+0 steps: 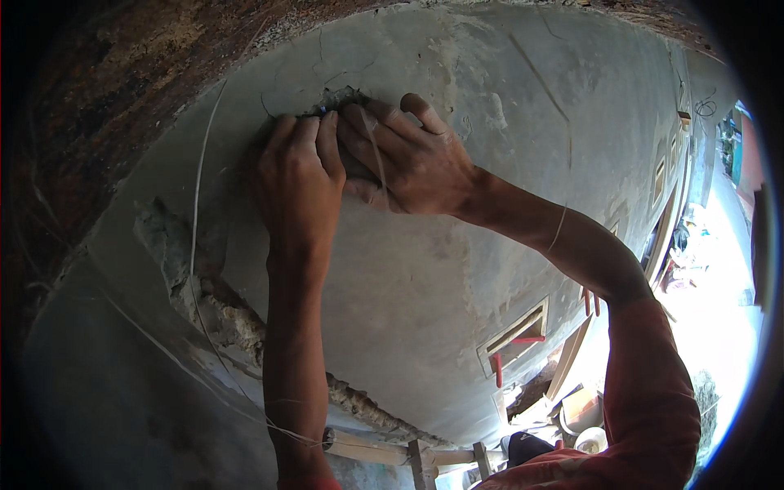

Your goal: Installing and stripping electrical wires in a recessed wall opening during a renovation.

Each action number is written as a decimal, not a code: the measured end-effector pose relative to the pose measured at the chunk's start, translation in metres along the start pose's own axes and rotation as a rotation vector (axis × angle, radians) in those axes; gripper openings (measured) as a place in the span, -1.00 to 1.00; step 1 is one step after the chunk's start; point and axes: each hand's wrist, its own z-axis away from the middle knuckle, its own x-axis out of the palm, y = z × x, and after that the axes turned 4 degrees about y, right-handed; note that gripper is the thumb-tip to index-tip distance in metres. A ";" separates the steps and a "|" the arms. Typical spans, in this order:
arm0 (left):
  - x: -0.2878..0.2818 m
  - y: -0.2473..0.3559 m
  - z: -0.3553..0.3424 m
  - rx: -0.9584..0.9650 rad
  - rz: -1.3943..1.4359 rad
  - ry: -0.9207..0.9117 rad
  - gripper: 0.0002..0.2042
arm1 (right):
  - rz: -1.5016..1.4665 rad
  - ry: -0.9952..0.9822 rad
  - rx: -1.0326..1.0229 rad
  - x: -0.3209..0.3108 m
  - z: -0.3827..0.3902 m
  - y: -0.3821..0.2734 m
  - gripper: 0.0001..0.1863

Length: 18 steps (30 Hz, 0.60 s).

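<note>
A rough-edged hole (349,95) is broken into the grey plastered wall (400,294). My left hand (298,180) reaches up to its lower left edge, with fingers bent and fingertips pressed close together there. From the right, my right hand (420,163) meets it, its fingers curled into the hole and its thumb tucked below. A tiny bluish thing (323,109) shows at the hole above my left fingertips; its kind is too small to make out. Whatever lies between or under my fingers is hidden.
A thin pale cable (198,180) hangs left of my hands. Rough broken plaster (237,322) runs down the wall. A dark, coarse beam (106,106) crosses the upper left. Wooden rails (367,449), a small framed opening (514,339) and a bucket (581,415) are lower down.
</note>
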 end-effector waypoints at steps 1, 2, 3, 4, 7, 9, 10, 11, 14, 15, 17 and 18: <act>0.002 -0.003 0.002 0.003 0.049 0.058 -0.77 | -0.001 0.006 -0.002 0.001 -0.001 -0.001 -0.54; 0.005 -0.001 0.002 0.002 0.055 0.061 -0.77 | 0.002 0.028 -0.001 0.000 0.000 0.000 -0.55; 0.006 0.002 0.004 -0.013 0.035 0.051 -0.82 | 0.003 0.049 0.000 0.000 0.001 0.002 -0.57; 0.007 0.005 0.006 -0.028 0.013 0.041 -0.84 | 0.007 0.045 -0.001 -0.001 0.003 0.003 -0.57; -0.001 0.009 0.003 -0.086 -0.010 -0.050 -0.85 | 0.111 0.036 -0.039 0.001 0.002 0.004 -0.58; 0.005 0.006 0.002 -0.044 0.009 0.042 -0.85 | 0.030 0.046 -0.046 0.004 -0.001 0.007 -0.58; 0.008 0.005 0.002 -0.001 0.032 0.133 -0.80 | 0.028 0.049 -0.049 0.004 -0.002 0.007 -0.58; 0.010 0.005 0.003 -0.003 0.029 0.135 -0.80 | -0.001 0.034 -0.034 0.006 0.000 0.008 -0.58; 0.010 0.008 0.005 -0.079 -0.017 0.134 -0.79 | -0.023 0.027 -0.009 0.007 0.002 0.007 -0.57; 0.009 0.009 0.003 -0.068 0.019 0.129 -0.79 | -0.015 0.034 0.008 0.005 0.001 0.007 -0.57; 0.008 0.008 0.002 -0.060 0.053 0.126 -0.79 | -0.019 0.025 -0.010 0.002 0.003 0.008 -0.57; 0.008 0.008 0.003 -0.050 0.048 0.130 -0.78 | -0.020 0.007 -0.031 0.002 0.004 0.008 -0.58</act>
